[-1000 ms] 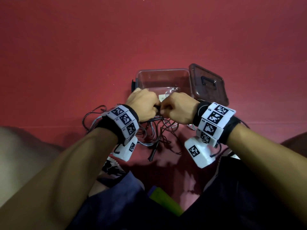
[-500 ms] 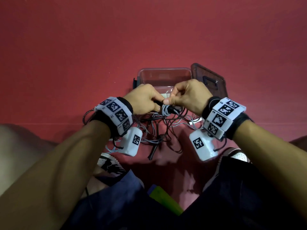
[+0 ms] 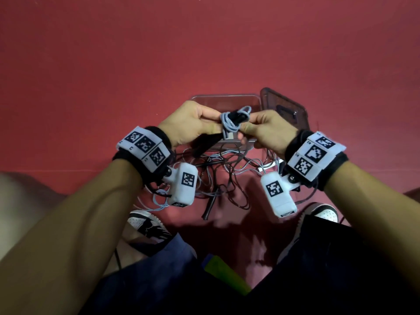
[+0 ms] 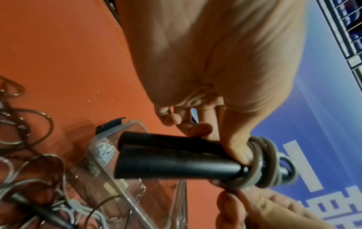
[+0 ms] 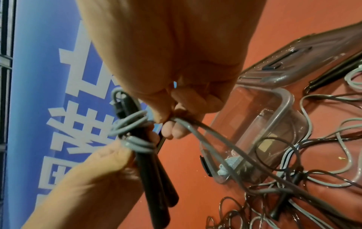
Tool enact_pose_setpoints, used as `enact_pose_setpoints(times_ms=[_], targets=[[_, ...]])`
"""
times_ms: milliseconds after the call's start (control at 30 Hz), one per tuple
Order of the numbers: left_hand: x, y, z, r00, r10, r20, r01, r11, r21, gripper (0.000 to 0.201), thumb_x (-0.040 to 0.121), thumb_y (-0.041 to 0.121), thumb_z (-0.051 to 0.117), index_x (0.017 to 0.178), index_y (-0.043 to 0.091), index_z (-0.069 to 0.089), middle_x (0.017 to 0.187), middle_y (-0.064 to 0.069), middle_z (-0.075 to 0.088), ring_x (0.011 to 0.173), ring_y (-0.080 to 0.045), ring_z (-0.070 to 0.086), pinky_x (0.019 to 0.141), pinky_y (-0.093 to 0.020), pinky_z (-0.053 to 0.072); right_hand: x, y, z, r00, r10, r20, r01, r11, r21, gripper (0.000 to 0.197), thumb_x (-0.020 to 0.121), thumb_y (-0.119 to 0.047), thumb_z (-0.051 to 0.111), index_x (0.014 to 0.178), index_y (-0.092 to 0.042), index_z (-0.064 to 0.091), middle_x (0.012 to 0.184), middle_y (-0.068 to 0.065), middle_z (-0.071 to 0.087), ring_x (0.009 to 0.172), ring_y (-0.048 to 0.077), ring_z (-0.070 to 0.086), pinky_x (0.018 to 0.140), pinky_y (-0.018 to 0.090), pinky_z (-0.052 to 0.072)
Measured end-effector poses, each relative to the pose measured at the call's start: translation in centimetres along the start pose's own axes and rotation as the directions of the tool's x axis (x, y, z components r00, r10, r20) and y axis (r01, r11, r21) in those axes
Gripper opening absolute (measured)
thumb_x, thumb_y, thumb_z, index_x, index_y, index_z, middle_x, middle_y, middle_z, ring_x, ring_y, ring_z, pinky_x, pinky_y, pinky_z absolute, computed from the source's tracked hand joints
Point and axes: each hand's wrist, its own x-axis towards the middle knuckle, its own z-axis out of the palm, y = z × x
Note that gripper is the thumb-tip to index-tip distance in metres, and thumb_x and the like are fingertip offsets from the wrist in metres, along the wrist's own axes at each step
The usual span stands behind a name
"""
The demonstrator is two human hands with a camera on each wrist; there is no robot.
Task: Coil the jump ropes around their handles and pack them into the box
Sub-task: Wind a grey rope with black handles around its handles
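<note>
My left hand (image 3: 195, 123) grips two black jump rope handles (image 4: 172, 159) held side by side above the clear box (image 3: 227, 100). Grey rope (image 3: 229, 120) is coiled in a few turns around the handles' top ends (image 5: 133, 124). My right hand (image 3: 263, 130) pinches the same grey rope (image 5: 188, 125) just beside the coil, and the rope trails down from it to the floor. The box (image 5: 274, 124) stands open, with a small grey piece (image 5: 229, 164) inside at its near end.
A tangle of grey and dark ropes (image 3: 227, 176) with another black handle (image 3: 210, 206) lies on the red floor between my shoes (image 3: 147, 226). The dark lid (image 3: 284, 108) lies right of the box. A blue banner (image 5: 49, 93) stands behind.
Both hands have risen from the floor tangle up over the box, and grey rope turns now sit around the handle ends.
</note>
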Motion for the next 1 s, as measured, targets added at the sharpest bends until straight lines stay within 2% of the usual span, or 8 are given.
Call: enact_pose_setpoints(times_ms=[100,267,400,500,667,767,900,1000], targets=[[0.0,0.0,0.7,0.997,-0.030,-0.072,0.028,0.999,-0.035,0.026,0.092,-0.006,0.064,0.111,0.010,0.072,0.088,0.008,0.078,0.081,-0.005,0.072,0.082,-0.019,0.056,-0.9,-0.5,1.0,1.000,0.009,0.017,-0.009,1.000,-0.005,0.027,0.102,-0.001,0.049,0.077,-0.005,0.058,0.058,-0.002,0.062,0.044,-0.004,0.056,0.044,0.006,0.038],[0.3,-0.5,0.3,0.960,-0.078,-0.268,0.077,0.997,-0.013,0.014,0.092,0.006,0.071,0.106,0.010,0.074,0.093,-0.009,0.079,0.090,-0.027,0.075,0.088,-0.044,0.060,-1.4,-0.9,1.3,1.000,0.017,0.019,-0.017,1.000,0.012,0.014,0.098,-0.003,0.058,0.090,0.007,0.064,0.079,0.019,0.067,0.046,0.000,0.057,0.042,0.007,0.036],[0.5,-1.2,0.6,0.938,-0.076,-0.338,0.102,0.993,0.059,0.011,0.090,0.010,0.075,0.099,0.016,0.073,0.087,-0.002,0.078,0.083,-0.021,0.075,0.086,-0.046,0.061,-0.4,0.2,1.5,0.995,-0.014,0.102,0.043,0.957,-0.286,0.023,0.096,-0.018,0.063,0.079,-0.003,0.070,0.071,0.004,0.073,0.052,0.010,0.049,0.051,0.021,0.037],[0.7,-1.6,1.0,0.926,-0.080,-0.370,0.124,0.987,0.097,0.020,0.086,0.013,0.079,0.095,0.025,0.066,0.084,0.005,0.077,0.074,-0.014,0.074,0.078,-0.036,0.060,0.0,0.5,2.0,0.987,-0.063,0.145,0.131,0.837,-0.532,0.030,0.098,-0.028,0.058,0.077,-0.008,0.066,0.076,0.007,0.072,0.068,0.018,0.063,0.068,0.033,0.048],[0.9,-1.6,1.1,0.931,-0.045,-0.361,0.126,0.971,0.205,0.016,0.085,0.019,0.080,0.086,0.030,0.068,0.083,0.008,0.077,0.071,-0.004,0.071,0.078,-0.028,0.058,-0.3,-0.3,1.6,0.980,-0.153,0.130,0.201,0.726,-0.658,0.032,0.100,-0.031,0.055,0.078,-0.008,0.062,0.080,0.005,0.063,0.078,0.025,0.057,0.071,0.032,0.042],[0.8,-1.2,1.2,0.926,-0.002,-0.377,0.144,0.926,0.348,0.010,0.084,0.027,0.080,0.090,0.026,0.072,0.076,0.015,0.075,0.070,0.005,0.067,0.077,-0.021,0.053,-0.2,-0.3,1.5,0.987,-0.141,0.078,0.157,0.740,-0.654,0.035,0.099,-0.038,0.054,0.071,-0.019,0.056,0.077,0.003,0.064,0.077,0.025,0.057,0.070,0.031,0.041],[0.9,-1.4,1.1,0.947,0.000,-0.322,0.170,0.848,0.501,0.013,0.081,0.033,0.081,0.087,0.029,0.071,0.083,0.012,0.078,0.089,-0.011,0.073,0.098,-0.038,0.052,-0.3,-0.7,1.8,0.985,-0.130,0.117,0.175,0.729,-0.662,0.023,0.097,-0.033,0.060,0.084,-0.014,0.063,0.081,0.008,0.065,0.077,0.027,0.055,0.064,0.029,0.031],[0.7,-1.6,1.4,0.971,-0.015,-0.239,0.161,0.780,0.605,0.014,0.080,0.032,0.084,0.088,0.029,0.074,0.091,0.007,0.079,0.097,-0.017,0.072,0.103,-0.043,0.048,-0.2,-0.9,1.7,0.977,-0.123,0.175,0.211,0.682,-0.700,0.017,0.096,-0.027,0.061,0.098,-0.012,0.070,0.088,0.007,0.069,0.083,0.027,0.060,0.068,0.026,0.035]])
